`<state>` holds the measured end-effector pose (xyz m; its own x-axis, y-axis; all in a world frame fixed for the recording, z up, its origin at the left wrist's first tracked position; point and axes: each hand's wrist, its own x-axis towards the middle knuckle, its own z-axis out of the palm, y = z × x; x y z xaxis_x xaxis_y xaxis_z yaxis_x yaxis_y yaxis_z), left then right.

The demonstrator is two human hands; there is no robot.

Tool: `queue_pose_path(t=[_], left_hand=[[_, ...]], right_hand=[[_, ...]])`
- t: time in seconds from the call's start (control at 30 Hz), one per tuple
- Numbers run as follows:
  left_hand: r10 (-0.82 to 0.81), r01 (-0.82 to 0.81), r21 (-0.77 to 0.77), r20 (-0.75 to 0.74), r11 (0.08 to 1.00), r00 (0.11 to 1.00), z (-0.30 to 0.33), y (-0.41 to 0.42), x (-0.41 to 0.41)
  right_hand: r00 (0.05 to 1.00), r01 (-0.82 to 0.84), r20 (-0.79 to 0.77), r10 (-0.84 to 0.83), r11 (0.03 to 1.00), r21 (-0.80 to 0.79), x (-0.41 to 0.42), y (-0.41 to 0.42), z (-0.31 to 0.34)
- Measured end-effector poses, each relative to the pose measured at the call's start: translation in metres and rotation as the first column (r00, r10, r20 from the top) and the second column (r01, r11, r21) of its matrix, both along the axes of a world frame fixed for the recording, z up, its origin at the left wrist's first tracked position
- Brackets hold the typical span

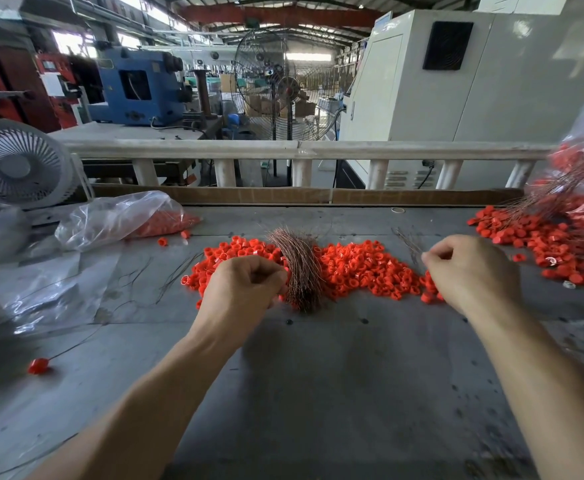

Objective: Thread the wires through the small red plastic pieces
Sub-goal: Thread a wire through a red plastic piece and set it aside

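Where the two forearms enter from the near edge, their elbows are cut off by the frame.

Grey worktable [318, 393]: scuffed, bare in the near part.

Single red piece [38, 366]: near left, apart from the rest, a thin wire running out of it toward the far right.

Left hand [245, 287]: fingers curled, tips pinched together at the left edge of the wire bundle; whether a wire or a piece lies in the pinch is too small to tell.

Right hand [470, 271]: fingers curled, thumb and forefinger closed; contents hidden behind the knuckles, cannot be told.

Bundle of copper-coloured wires [301, 268]: between the hands, fanned at its far end, lying across the red heap.

Small red plastic pieces [359, 268]: short ring-shaped caps, bright red, spread in a low band from left hand to right hand.

Loose dark wires [166, 278]: left of the heap, faint.

Second red heap with wires [553, 244]: far right, spilling from a clear bag cut off by the frame.

Clear plastic bag of red pieces [124, 216]: far left.

White desk fan [17, 164]: far left, partly cropped.
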<state>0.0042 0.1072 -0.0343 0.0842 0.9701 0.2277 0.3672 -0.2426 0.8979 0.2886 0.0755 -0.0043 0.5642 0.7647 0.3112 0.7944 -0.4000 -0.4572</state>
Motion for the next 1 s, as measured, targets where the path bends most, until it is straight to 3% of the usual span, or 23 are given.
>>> queue_pose_path(t=[0.2,0.4,0.57,0.73,1.0], left_hand=[[0.028,-0.008,0.086,-0.231,0.996,0.973,-0.004,0.0,0.002],[0.039,-0.002,0.105,-0.349,0.995,0.936,-0.008,0.002,0.002],[0.022,0.022,0.115,-0.369,0.993,0.929,-0.007,0.002,0.001],[0.031,0.017,0.125,-0.371,0.992,0.928,-0.008,0.002,0.002],[0.028,0.03,0.206,-0.274,0.978,0.961,-0.002,-0.002,0.004]], right_hand=[[0.956,-0.285,-0.02,0.293,0.942,0.177,-0.044,-0.001,-0.004],[0.798,-0.599,0.024,0.603,0.787,0.146,-0.085,0.0,-0.019],[0.778,-0.624,0.147,0.611,0.778,0.074,-0.101,0.003,-0.025],[0.787,-0.613,0.152,0.598,0.787,0.074,-0.1,0.004,-0.025],[0.746,-0.666,0.193,0.638,0.722,0.188,-0.102,-0.001,-0.018]])
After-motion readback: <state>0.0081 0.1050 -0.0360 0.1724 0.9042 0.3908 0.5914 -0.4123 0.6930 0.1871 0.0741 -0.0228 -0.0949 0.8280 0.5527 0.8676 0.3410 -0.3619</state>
